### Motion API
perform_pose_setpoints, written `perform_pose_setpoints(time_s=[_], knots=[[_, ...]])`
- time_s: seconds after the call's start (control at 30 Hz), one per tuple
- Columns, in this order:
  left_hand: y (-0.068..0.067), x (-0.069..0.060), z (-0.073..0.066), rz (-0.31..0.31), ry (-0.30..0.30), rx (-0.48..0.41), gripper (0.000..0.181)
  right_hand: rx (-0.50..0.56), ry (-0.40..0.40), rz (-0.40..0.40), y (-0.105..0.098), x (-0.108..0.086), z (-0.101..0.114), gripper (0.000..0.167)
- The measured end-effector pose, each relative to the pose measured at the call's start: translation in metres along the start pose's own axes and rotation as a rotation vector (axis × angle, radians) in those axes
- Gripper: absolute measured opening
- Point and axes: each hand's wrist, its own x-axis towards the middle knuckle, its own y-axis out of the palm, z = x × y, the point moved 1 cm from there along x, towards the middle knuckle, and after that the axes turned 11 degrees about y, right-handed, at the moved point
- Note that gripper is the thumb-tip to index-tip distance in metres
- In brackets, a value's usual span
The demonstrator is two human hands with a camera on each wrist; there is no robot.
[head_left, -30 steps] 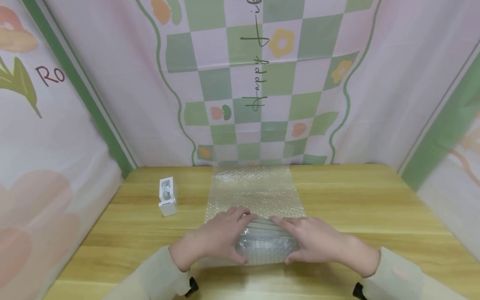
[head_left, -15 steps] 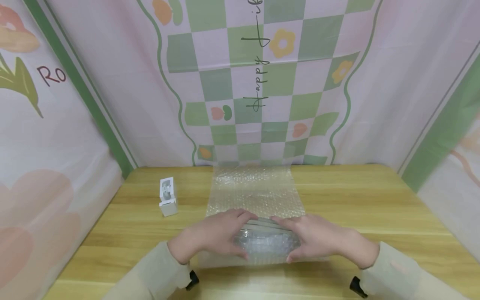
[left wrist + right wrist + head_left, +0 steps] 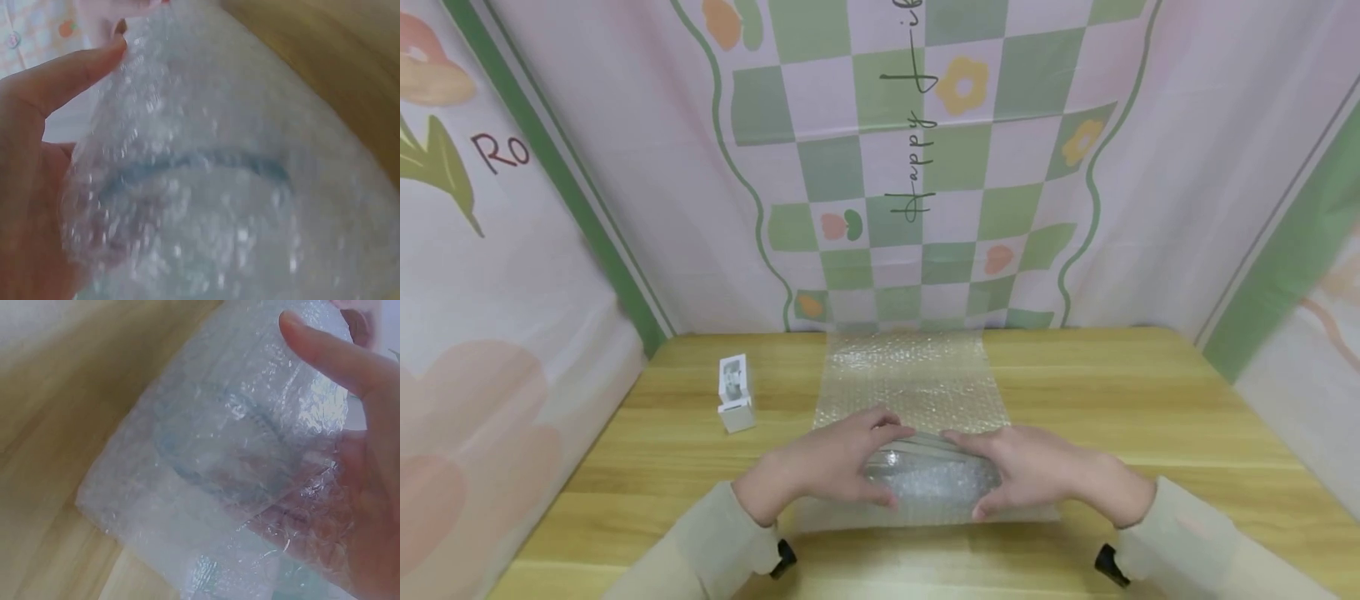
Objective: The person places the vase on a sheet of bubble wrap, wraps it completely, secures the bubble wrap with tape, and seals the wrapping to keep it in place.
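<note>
A bubble-wrapped bundle (image 3: 932, 487) lies between the person's hands in the head view. Through its clear layers a curved blue-grey rim shows in both wrist views; what kind of thing is inside I cannot tell. The left hand (image 3: 835, 462) grips the bundle's left end, thumb on the near side and fingers over the top. Mirroring it, the right hand (image 3: 1037, 471) holds the right end the same way. Beyond the bundle a flat sheet of bubble wrap (image 3: 913, 383) stretches to the table's back edge. Some fingers are hidden behind the bundle.
A small white box (image 3: 735, 393) with an open or see-through front is at the left on the wooden table (image 3: 1112, 400). A patterned cloth backdrop (image 3: 895, 167) hangs behind the table, and further printed cloths flank both sides.
Both hands have shifted very slightly away from the person, still gripping the bundle. A loose near edge of bubble wrap has come into view below the right hand. The white box has stayed put.
</note>
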Motion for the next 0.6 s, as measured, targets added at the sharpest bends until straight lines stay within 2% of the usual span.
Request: perform_pose_setpoints(time_s=[0.17, 0.27, 0.6], knots=[[0.005, 0.004, -0.007, 0.028, -0.030, 0.133, 0.081, 0.037, 0.005, 0.026, -0.003, 0.002, -0.002, 0.100], [0.008, 0.005, -0.011, 0.019, -0.030, 0.185, 0.081, 0.049, 0.025, 0.036, -0.003, 0.002, -0.004, 0.100], [0.019, 0.003, -0.014, -0.014, -0.034, 0.270, 0.077, 0.061, 0.042, 0.060, -0.004, 0.006, -0.008, 0.100]])
